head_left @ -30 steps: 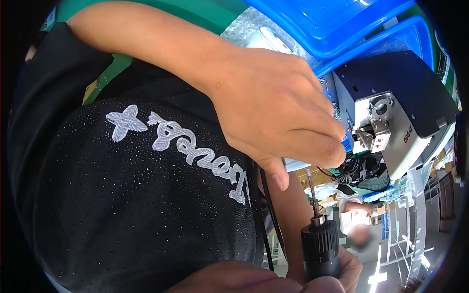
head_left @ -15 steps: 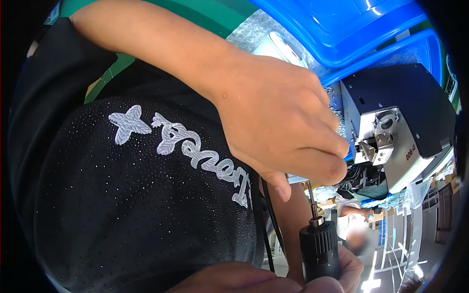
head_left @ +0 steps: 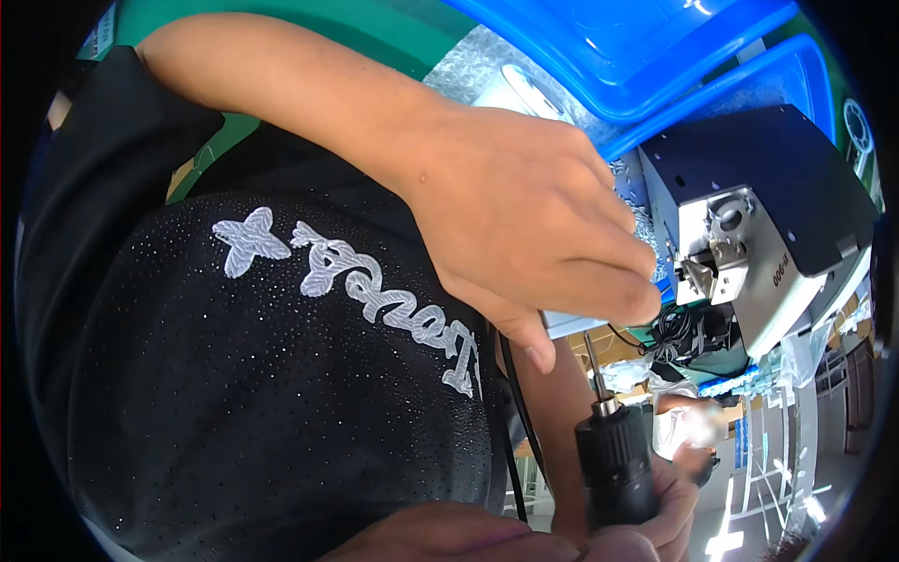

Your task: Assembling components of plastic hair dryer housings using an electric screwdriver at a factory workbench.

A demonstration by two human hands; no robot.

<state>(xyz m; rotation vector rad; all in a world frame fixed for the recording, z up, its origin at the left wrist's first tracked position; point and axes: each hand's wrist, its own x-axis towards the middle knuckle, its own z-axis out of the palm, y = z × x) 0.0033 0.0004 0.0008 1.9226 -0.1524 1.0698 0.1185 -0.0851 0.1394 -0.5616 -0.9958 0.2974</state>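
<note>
My left hand (head_left: 538, 215) pinches a pale piece (head_left: 572, 325), mostly hidden under my fingers. My right hand (head_left: 520, 543) grips a black screwdriver (head_left: 613, 454), bit at piece's edge, contact unclear. Black-topped machine (head_left: 754, 173) near left knuckles.

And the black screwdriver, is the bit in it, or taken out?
In: the thin metal bit sticks out of the metal collar at the front of the screwdriver. Whether it spins, I cannot tell.

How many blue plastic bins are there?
2. One blue plastic bin is at the picture's top; the second bin peeks out just below it. More could be hidden.
</note>
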